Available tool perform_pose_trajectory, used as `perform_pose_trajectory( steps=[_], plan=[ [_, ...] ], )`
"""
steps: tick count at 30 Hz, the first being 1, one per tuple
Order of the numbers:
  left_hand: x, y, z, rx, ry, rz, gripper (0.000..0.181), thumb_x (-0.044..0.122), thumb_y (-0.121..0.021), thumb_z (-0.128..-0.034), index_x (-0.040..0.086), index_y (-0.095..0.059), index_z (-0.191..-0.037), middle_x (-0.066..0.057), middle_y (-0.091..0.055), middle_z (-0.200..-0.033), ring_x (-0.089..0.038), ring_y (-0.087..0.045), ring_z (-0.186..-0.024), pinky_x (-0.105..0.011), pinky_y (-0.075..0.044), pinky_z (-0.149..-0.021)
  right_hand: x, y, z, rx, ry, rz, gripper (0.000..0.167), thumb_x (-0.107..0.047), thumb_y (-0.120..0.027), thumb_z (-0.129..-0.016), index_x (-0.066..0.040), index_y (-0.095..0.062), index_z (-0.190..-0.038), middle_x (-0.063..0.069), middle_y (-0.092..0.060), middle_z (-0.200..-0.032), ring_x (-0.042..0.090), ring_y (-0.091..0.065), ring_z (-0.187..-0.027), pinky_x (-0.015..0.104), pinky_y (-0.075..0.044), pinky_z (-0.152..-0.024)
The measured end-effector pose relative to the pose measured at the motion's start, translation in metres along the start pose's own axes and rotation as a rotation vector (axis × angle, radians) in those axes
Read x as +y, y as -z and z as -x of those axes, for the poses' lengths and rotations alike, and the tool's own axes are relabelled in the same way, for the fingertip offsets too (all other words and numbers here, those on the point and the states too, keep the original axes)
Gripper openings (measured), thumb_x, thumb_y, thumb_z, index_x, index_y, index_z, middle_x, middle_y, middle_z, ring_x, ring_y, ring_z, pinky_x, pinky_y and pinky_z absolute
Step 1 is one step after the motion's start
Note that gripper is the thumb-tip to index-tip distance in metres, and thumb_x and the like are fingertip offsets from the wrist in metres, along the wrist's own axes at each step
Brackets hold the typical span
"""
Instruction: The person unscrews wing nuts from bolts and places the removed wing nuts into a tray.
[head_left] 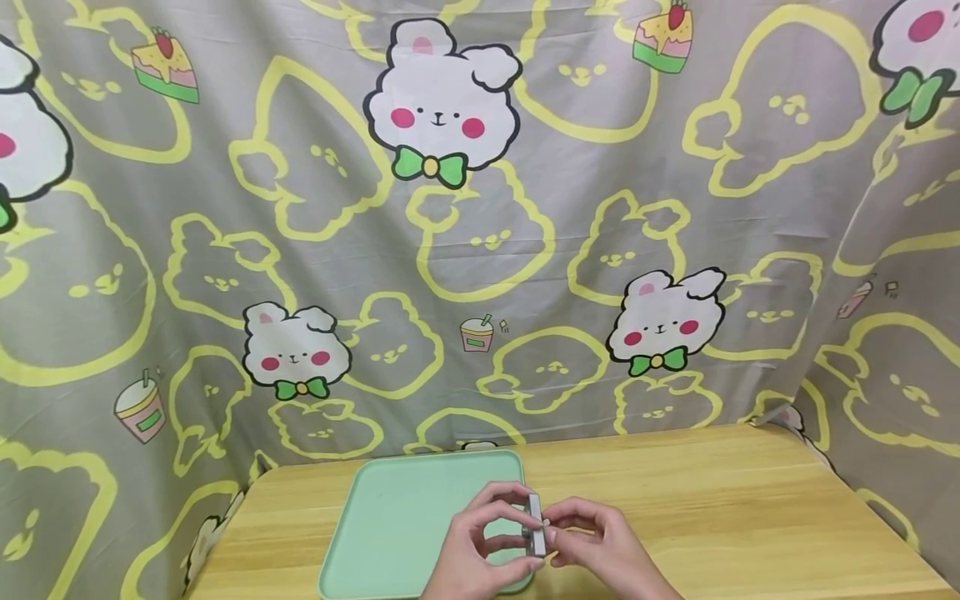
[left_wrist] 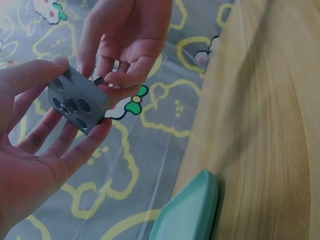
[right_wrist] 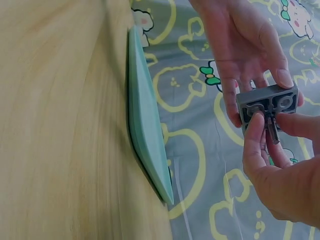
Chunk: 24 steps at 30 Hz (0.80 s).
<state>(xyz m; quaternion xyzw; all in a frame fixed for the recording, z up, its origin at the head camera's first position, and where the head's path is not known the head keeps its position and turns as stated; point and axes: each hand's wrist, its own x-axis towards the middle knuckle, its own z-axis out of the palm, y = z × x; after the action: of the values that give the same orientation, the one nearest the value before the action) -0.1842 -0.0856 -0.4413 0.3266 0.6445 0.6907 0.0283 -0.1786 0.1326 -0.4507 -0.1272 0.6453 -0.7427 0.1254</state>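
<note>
at the lower centre of my head view, i see the left hand [head_left: 468,546] gripping the grey block [left_wrist: 75,102] by its edges, fingers arched wide around it. the right hand [head_left: 596,533] is narrow, thumb and forefinger pinching at the metal pin [right_wrist: 273,132] that sticks out of the block. i see the green tray [head_left: 397,517] left of and behind them, on the wooden table [head_left: 712,500].
</note>
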Motion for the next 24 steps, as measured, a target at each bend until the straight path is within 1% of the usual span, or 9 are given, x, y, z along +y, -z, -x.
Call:
perform_pose_trajectory(
  steps=[4, 9, 12, 14, 16, 19, 21, 23, 24],
  plan=[
    [-0.001, -0.001, 0.000, 0.005, 0.019, 0.002, 0.027, 0.004, -0.081, -0.0868, -0.001, -0.073, -0.111, -0.026, -0.050, -0.137, -0.027, -0.055, -0.123, -0.046, -0.064, -0.086, 0.000, 0.000, 0.001, -0.004, 0.018, 0.008, 0.027, -0.012, -0.064, -0.102, 0.009, -0.064, -0.118, 0.009, -0.067, -0.109, 0.022, -0.071, -0.094, 0.035, -0.065, -0.079],
    [-0.001, -0.001, 0.000, 0.007, 0.021, 0.019, 0.026, 0.002, -0.081, -0.0867, 0.000, -0.073, -0.112, -0.024, -0.051, -0.138, -0.024, -0.055, -0.123, -0.047, -0.064, -0.086, -0.001, -0.002, 0.003, -0.014, 0.104, 0.080, 0.023, -0.008, -0.066, -0.100, 0.010, -0.063, -0.114, 0.011, -0.066, -0.109, 0.019, -0.071, -0.095, 0.034, -0.064, -0.075],
    [-0.002, 0.000, 0.000, 0.004, 0.000, 0.037, 0.026, -0.002, -0.078, -0.0875, -0.001, -0.072, -0.113, -0.028, -0.049, -0.138, -0.027, -0.054, -0.124, -0.048, -0.064, -0.085, -0.001, -0.005, 0.004, 0.008, 0.170, 0.158, 0.020, -0.010, -0.069, -0.099, 0.005, -0.065, -0.111, 0.012, -0.066, -0.109, 0.019, -0.070, -0.098, 0.032, -0.063, -0.079],
    [-0.001, 0.001, -0.001, 0.012, 0.027, 0.056, 0.027, -0.003, -0.078, -0.0872, -0.002, -0.071, -0.113, -0.029, -0.049, -0.138, -0.029, -0.054, -0.125, -0.048, -0.064, -0.086, 0.000, -0.008, 0.005, 0.034, 0.239, 0.223, 0.014, -0.012, -0.070, -0.098, -0.002, -0.068, -0.107, 0.009, -0.068, -0.107, 0.018, -0.069, -0.098, 0.031, -0.063, -0.080],
    [0.001, 0.001, -0.001, 0.022, 0.052, 0.074, 0.028, -0.003, -0.078, -0.0870, -0.006, -0.069, -0.114, -0.030, -0.048, -0.138, -0.035, -0.054, -0.126, -0.048, -0.063, -0.087, 0.002, -0.011, 0.004, 0.056, 0.365, 0.309, 0.008, -0.006, -0.072, -0.096, -0.009, -0.069, -0.104, 0.005, -0.069, -0.105, 0.015, -0.069, -0.096, 0.031, -0.064, -0.077],
    [0.003, 0.002, -0.002, 0.040, 0.102, 0.109, 0.030, -0.004, -0.079, -0.0861, -0.008, -0.068, -0.114, -0.029, -0.048, -0.139, -0.042, -0.052, -0.129, -0.048, -0.061, -0.091, 0.006, -0.014, 0.003, 0.101, 0.632, 0.484, 0.026, 0.004, -0.075, -0.090, -0.018, -0.069, -0.100, -0.001, -0.069, -0.102, 0.012, -0.068, -0.089, 0.027, -0.062, -0.069],
    [0.004, 0.003, -0.002, 0.042, 0.103, 0.125, 0.030, -0.005, -0.078, -0.0863, -0.009, -0.067, -0.114, -0.031, -0.047, -0.139, -0.046, -0.050, -0.129, -0.050, -0.060, -0.092, 0.009, -0.015, 0.001, 0.122, 0.806, 0.571, 0.036, 0.011, -0.077, -0.084, -0.020, -0.068, -0.101, -0.002, -0.067, -0.103, 0.010, -0.067, -0.087, 0.023, -0.061, -0.068],
    [0.004, 0.004, -0.002, 0.043, 0.101, 0.140, 0.030, -0.005, -0.078, -0.0867, -0.009, -0.067, -0.114, -0.031, -0.047, -0.139, -0.046, -0.050, -0.129, -0.051, -0.060, -0.093, 0.011, -0.015, -0.001, 0.134, 0.943, 0.638, 0.036, 0.010, -0.079, -0.083, -0.019, -0.068, -0.102, -0.001, -0.066, -0.105, 0.011, -0.066, -0.086, 0.018, -0.059, -0.071],
    [0.004, 0.005, -0.001, 0.042, 0.101, 0.145, 0.030, -0.005, -0.078, -0.0869, -0.009, -0.067, -0.114, -0.030, -0.048, -0.139, -0.045, -0.051, -0.129, -0.051, -0.060, -0.093, 0.011, -0.015, -0.003, 0.134, 0.999, 0.660, 0.032, 0.008, -0.079, -0.085, -0.018, -0.068, -0.102, 0.000, -0.066, -0.106, 0.011, -0.066, -0.086, 0.016, -0.058, -0.074]
  ],
)
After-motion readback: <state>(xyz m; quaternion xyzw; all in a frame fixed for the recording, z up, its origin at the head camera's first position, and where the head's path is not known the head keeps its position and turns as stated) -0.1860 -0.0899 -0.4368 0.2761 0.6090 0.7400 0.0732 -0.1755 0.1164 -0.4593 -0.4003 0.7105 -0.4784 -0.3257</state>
